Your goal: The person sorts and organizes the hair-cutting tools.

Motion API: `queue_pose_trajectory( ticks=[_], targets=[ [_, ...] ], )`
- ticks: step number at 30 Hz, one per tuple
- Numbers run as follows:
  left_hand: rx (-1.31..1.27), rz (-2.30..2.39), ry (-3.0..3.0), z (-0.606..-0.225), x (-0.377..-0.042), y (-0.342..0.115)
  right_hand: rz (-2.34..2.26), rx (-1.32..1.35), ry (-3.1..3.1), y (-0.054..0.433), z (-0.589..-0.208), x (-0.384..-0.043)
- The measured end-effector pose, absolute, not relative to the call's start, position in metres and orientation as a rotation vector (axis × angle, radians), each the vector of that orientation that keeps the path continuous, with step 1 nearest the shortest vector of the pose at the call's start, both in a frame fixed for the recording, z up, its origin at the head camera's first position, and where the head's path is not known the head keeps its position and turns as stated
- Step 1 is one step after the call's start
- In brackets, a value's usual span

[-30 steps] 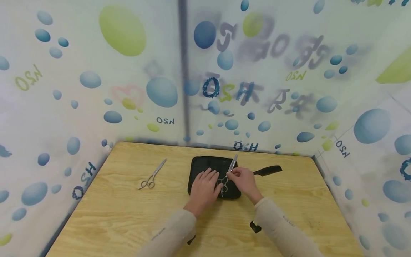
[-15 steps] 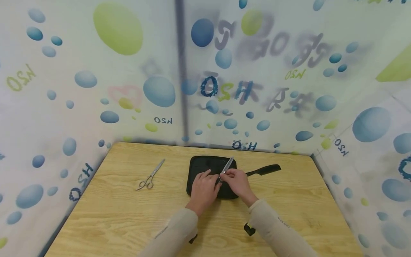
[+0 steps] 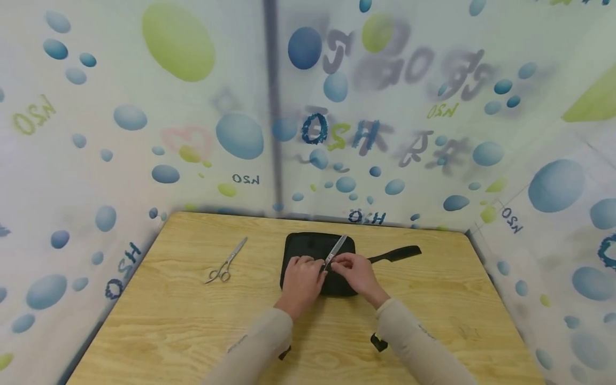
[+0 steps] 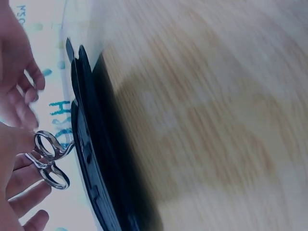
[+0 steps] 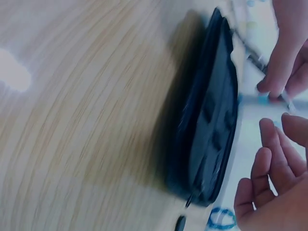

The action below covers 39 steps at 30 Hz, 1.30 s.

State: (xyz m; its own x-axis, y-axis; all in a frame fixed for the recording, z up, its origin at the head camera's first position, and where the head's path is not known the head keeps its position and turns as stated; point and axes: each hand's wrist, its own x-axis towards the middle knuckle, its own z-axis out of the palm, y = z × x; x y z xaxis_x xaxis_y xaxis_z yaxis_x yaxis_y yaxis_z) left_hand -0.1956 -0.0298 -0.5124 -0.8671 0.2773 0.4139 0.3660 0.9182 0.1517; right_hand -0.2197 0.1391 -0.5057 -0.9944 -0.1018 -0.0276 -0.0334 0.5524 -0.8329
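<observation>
Pale wood table (image 3: 168, 321) was enclosed by bubble-printed sheeting (image 3: 144, 133); scissors (image 3: 334, 252) at twelve o'clock were pinched by left hand (image 3: 301, 282) and right hand (image 3: 355, 272) over a black case (image 3: 308, 246).

A flat black case (image 4: 103, 159) lies on the wooden bench (image 4: 211, 110), seen edge-on. At the frame's left edge, fingers (image 4: 21, 180) hold the steel finger rings of scissors (image 4: 50, 159) just beside the case.
</observation>
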Motion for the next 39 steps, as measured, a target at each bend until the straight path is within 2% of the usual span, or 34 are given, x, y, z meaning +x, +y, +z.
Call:
queue_pose_trajectory(
  ticks=[6, 16, 27, 39],
  targets=[
    [-0.481, -0.235, -2.706, -0.514, -0.204, -0.046, -1.207, -0.201, 2.894, 0.16, -0.517, -0.224],
    [-0.495, -0.041, -2.814, -0.51, -0.215, -0.081, -0.505, -0.373, 3.15, 0.18, -0.53, -0.227],
    [-0.528, 0.043, -2.844, -0.509, -0.221, -0.119, -0.355, -0.573, 3.15, 0.183, -0.538, -0.227],
    [-0.524, 0.081, -2.938, -0.509, -0.222, -0.141, -0.159, -0.595, 2.966, 0.182, -0.536, -0.23]
  ],
)
